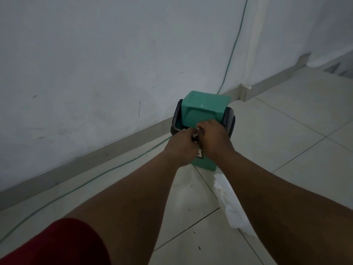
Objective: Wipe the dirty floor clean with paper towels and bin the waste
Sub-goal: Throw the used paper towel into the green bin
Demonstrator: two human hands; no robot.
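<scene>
A green bin (205,109) with a swing lid and dark rim stands on the tiled floor by the wall. Both my hands meet just in front of its opening. My left hand (181,148) and my right hand (214,138) pinch a small crumpled piece of white paper towel (196,131) between them. Most of that piece is hidden by my fingers. A long white paper towel (232,205) lies on the floor under my right forearm. Small dark specks (198,248) dot the tiles near me.
The white wall (95,64) with a grey skirting board runs close behind the bin. A green cable (91,180) trails along the floor by the skirting and climbs the wall behind the bin. A red sleeve (57,245) shows at bottom left.
</scene>
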